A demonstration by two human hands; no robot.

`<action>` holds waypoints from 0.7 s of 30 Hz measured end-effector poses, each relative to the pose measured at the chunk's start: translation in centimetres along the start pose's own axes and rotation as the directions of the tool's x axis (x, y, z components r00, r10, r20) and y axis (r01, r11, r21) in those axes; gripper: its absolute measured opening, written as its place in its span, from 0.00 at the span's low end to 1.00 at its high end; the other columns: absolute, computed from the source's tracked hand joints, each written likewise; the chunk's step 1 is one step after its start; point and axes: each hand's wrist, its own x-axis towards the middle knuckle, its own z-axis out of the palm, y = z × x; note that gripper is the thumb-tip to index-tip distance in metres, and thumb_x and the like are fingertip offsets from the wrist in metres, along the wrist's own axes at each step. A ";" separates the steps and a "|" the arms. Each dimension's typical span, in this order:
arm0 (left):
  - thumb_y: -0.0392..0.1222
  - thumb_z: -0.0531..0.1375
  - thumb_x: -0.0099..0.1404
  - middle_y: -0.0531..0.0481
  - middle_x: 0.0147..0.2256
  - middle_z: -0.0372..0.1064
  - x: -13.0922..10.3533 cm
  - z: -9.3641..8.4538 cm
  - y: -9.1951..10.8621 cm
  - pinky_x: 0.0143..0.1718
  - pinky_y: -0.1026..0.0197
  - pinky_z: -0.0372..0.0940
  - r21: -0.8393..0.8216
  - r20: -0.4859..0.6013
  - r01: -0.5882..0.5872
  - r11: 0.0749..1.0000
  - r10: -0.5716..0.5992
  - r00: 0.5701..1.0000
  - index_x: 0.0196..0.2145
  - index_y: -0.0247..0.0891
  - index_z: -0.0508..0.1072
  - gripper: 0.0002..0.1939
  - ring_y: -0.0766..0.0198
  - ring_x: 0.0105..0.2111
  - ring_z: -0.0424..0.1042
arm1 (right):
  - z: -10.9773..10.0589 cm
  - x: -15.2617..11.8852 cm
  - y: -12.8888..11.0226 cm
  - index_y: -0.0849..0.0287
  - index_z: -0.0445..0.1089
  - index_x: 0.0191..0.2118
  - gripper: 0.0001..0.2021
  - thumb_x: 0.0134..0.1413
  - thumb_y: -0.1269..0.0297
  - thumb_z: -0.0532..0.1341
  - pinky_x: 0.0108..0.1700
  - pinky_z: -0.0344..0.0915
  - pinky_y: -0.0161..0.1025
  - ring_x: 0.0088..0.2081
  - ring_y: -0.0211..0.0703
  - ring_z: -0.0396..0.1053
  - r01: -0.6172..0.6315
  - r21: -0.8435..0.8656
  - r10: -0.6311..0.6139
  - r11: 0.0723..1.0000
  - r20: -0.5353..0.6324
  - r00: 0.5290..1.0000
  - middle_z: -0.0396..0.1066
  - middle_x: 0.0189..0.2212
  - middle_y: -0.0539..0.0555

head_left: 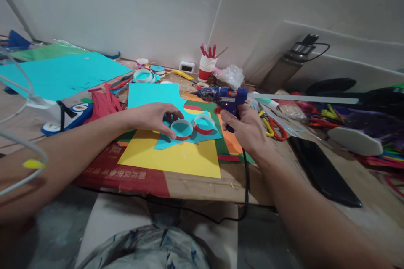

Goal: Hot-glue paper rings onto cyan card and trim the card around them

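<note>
My right hand (247,124) is wrapped round the handle of a blue glue gun (227,96), its nozzle pointing left. A long white glue stick (306,98) juts out of the gun's back. My left hand (151,117) rests just left of a red-and-white paper ring (182,130), thumb and fingers apart, the thumb by the ring's edge. A second paper ring (204,124) stands to its right. Both rings sit on a cut piece of light-blue paper (167,141), which overlaps a yellow sheet (173,164). Another blue sheet (151,94) lies behind my left hand.
Scissors (277,129) and a black phone (322,170) lie to the right. A paper cup (206,67) with red sticks stands by the wall, and a bottle (287,65) leans there. Red paper strips (102,103) lie left. The gun's black cord (246,185) hangs over the table edge.
</note>
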 end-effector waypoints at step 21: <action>0.58 0.73 0.53 0.44 0.52 0.74 0.3 0.6 -0.5 0.50 0.59 0.62 0.048 -0.011 -0.088 0.995 0.089 0.996 0.58 0.42 0.75 0.37 0.50 0.53 0.70 | 0.0 -0.1 0.0 0.56 0.73 0.41 0.13 0.55 0.53 0.65 0.26 0.60 0.39 0.23 0.39 0.61 -0.017 0.037 0.017 0.999 0.019 1.000 0.67 0.22 0.47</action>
